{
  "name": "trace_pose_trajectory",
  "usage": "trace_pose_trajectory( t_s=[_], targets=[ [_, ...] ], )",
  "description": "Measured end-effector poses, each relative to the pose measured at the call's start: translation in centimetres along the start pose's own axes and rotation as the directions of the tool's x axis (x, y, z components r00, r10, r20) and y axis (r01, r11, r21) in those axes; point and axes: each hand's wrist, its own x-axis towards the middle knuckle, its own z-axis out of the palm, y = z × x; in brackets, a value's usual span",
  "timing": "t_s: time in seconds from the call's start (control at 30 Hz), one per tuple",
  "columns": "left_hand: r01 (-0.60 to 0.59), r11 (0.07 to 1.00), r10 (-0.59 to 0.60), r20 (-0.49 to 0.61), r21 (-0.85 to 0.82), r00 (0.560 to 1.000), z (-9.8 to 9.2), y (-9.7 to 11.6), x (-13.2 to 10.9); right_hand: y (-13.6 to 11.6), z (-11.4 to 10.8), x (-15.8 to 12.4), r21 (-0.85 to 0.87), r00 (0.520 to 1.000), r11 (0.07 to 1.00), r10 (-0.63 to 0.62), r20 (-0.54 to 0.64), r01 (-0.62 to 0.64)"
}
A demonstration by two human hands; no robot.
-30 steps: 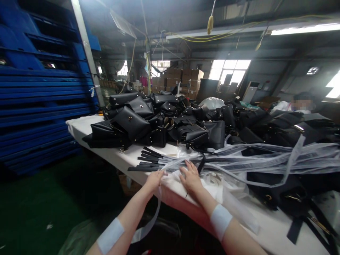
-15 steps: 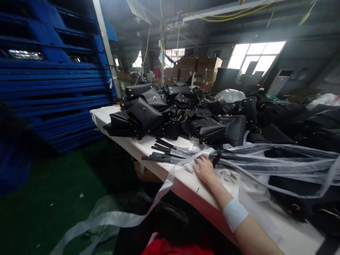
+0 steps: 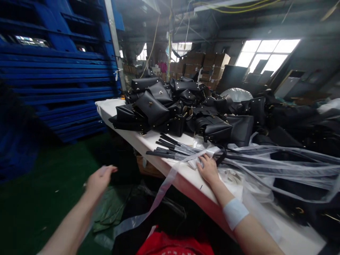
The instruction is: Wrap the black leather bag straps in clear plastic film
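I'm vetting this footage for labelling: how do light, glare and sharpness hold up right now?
Head view: the right-hand window is blown out to white, with haze around it; head view: the black bags lose detail in their dark folds; head view: the right hand and black strip ends are readable, but white marks on the red garment are too soft to read.

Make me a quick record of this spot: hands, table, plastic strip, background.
Left hand: away from the table, grip unclear
Right hand: at the table's near side, beside the black straps
Table: white top, piled with black bags
Plastic strip: hangs over the table edge
Background: blue pallets at left, cardboard boxes behind
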Motion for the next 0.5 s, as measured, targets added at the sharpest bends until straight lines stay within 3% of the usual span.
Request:
trace_pose_trajectory(
  t_s=[0.03,0.1,0.2,0.27,0.33,0.4,0.5],
  targets=[
    [-0.113,0.991,0.117,0.067,-0.066,0.991,2.1,2.6,0.2,0.0,0.0,0.0,0.006,1.000,1.000,0.006,-0.005,-0.006],
    [-0.434,0.877,0.469,0.177,-0.204,0.865,7.0,8.5,-0.2,-0.1,0.1,-0.1,0.021,1.000,1.000,0.019,-0.015,-0.019],
    [-0.584,0.785,0.618,0.194,-0.208,0.762,13.2,16.0,-1.9,-0.1,0.2,-0.1,0.055,0.999,0.998,0.028,-0.040,-0.026],
    [-0.636,0.765,0.637,0.258,-0.096,0.727,15.6,18.8,-2.8,-0.1,0.2,0.0,0.061,0.997,0.998,0.036,-0.062,-0.032],
    [-0.657,0.753,0.629,0.311,-0.018,0.713,16.5,19.7,-3.0,-0.1,0.3,0.0,0.050,0.995,0.997,0.057,-0.081,-0.053],
    [-0.648,0.762,0.613,0.320,0.004,0.723,16.1,18.7,-2.5,0.1,0.4,0.1,0.041,0.992,0.996,0.082,-0.094,-0.078],
    [-0.598,0.799,0.556,0.306,0.056,0.772,13.7,13.9,-1.0,0.4,0.5,0.2,0.060,0.990,0.993,0.104,-0.100,-0.098]
  ],
)
